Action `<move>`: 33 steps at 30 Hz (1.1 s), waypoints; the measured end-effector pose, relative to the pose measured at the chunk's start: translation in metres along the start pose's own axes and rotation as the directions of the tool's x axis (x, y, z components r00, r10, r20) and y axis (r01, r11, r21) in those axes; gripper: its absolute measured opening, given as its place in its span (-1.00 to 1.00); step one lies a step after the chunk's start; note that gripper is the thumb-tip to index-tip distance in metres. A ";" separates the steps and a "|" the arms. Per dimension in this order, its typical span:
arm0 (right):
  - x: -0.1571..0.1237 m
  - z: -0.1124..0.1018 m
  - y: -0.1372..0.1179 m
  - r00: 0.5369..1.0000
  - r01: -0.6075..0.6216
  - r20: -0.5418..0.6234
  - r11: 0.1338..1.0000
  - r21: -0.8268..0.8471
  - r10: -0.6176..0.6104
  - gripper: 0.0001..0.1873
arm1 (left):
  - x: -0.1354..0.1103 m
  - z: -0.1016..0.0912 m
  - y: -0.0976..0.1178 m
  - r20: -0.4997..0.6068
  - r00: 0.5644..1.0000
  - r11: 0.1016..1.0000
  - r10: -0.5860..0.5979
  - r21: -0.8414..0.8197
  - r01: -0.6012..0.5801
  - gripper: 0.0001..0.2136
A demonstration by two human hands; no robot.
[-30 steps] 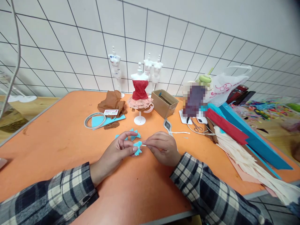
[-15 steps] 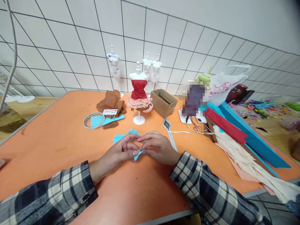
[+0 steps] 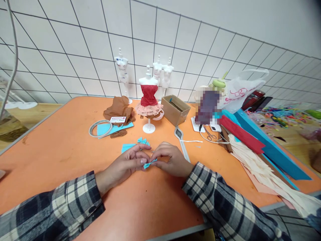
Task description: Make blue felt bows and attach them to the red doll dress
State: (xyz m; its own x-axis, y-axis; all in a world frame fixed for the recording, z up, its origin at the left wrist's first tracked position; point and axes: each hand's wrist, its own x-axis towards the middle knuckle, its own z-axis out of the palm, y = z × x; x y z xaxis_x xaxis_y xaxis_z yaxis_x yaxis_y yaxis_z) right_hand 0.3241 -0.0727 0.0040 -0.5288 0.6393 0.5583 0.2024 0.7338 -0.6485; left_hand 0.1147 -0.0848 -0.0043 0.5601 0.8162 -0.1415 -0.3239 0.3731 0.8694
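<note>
A small blue paper bow [image 3: 149, 164] is pinched between my two hands, just above the orange table [image 3: 120, 207]. My left hand [image 3: 131, 160] grips its left end between thumb and fingers. Thumb and forefinger of my right hand [image 3: 170, 158] close on its right end. Just beyond my fingers lie several more blue bows [image 3: 143, 141] and a folded blue paper piece [image 3: 127, 147], partly hidden by my left hand. Behind them stands a small dress form [image 3: 148, 97] in a red top and a ruffled pink skirt.
Brown crumpled paper [image 3: 117, 108] and a tape roll [image 3: 92, 130] lie at left. A cardboard box [image 3: 175, 112], a grey strap-like tool [image 3: 182, 140], scissors [image 3: 210, 134] and red paper [image 3: 240, 134] are toward the right. White dress forms [image 3: 122, 68] stand at the back.
The blue bow has turned from a slant to nearly level and shows more of its width. My right fingers have shifted slightly down and right along it.
</note>
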 end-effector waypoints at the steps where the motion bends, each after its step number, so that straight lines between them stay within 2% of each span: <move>1: -0.001 0.001 0.001 0.998 -0.056 -0.016 0.998 0.005 0.056 -0.86 | 0.000 0.000 0.001 -0.021 1.000 1.000 0.018 -0.003 -0.018 -0.63; 3: -0.002 0.003 0.004 0.971 -0.235 -0.041 0.971 0.035 0.236 -0.88 | 0.000 0.000 0.003 -0.081 0.993 0.995 0.085 0.067 -0.079 -0.69; 5: -0.003 0.005 0.008 0.905 -0.414 -0.049 0.901 0.127 0.423 -0.86 | 0.001 0.002 0.006 -0.123 0.980 0.963 0.159 0.238 -0.127 -0.71; 6: -0.003 0.006 0.010 0.873 -0.469 -0.045 0.862 0.191 0.486 -0.84 | 0.002 0.003 0.007 -0.139 0.972 0.933 0.189 0.334 -0.133 -0.73; 8: -0.002 0.009 0.012 0.838 -0.509 -0.036 0.804 0.309 0.544 -0.81 | 0.003 0.006 0.007 -0.176 0.955 0.864 0.239 0.487 -0.126 -0.77; 12: -0.001 0.012 0.008 0.818 -0.524 0.003 0.742 0.419 0.576 -0.74 | 0.005 0.007 0.004 -0.221 0.920 0.767 0.325 0.631 -0.120 -0.82; 15: -0.001 0.012 0.003 0.796 -0.555 0.037 0.706 0.440 0.604 -0.58 | 0.005 0.005 0.003 -0.203 0.918 0.748 0.341 0.649 -0.134 -0.84; 18: -0.001 0.011 0.000 0.831 -0.520 -0.001 0.777 0.354 0.556 -0.49 | 0.004 0.005 0.004 -0.186 0.920 0.741 0.345 0.655 -0.146 -0.83; 21: -0.002 0.010 0.000 0.877 -0.451 -0.061 0.860 0.238 0.477 -0.66 | 0.003 0.007 0.005 -0.158 0.925 0.678 0.344 0.724 -0.129 -0.84; 24: -0.001 0.012 0.002 0.878 -0.449 -0.084 0.871 0.200 0.472 -0.81 | 0.002 0.008 0.004 -0.108 0.941 0.610 0.320 0.784 -0.117 -0.85; 27: -0.001 0.016 0.003 0.878 -0.449 -0.106 0.881 0.152 0.466 -0.90 | 0.002 0.008 0.002 -0.086 0.948 0.591 0.308 0.797 -0.120 -0.83; 30: -0.001 0.017 0.003 0.863 -0.473 -0.110 0.865 0.170 0.493 -0.92 | 0.003 0.007 0.002 -0.101 0.948 0.597 0.303 0.795 -0.106 -0.82; 33: 0.000 0.016 0.003 0.818 -0.525 -0.083 0.798 0.296 0.569 -0.87 | 0.003 0.006 0.001 -0.118 0.947 0.626 0.298 0.773 -0.101 -0.81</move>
State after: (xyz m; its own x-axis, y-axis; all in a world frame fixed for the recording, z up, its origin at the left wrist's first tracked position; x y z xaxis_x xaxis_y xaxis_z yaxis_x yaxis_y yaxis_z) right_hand 0.3118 -0.0746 -0.0059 -0.2495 0.9595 0.1308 0.1949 0.1821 -0.9638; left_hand 0.1209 -0.0842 -0.0006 0.3442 0.9363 0.0695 0.3303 -0.1901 0.9245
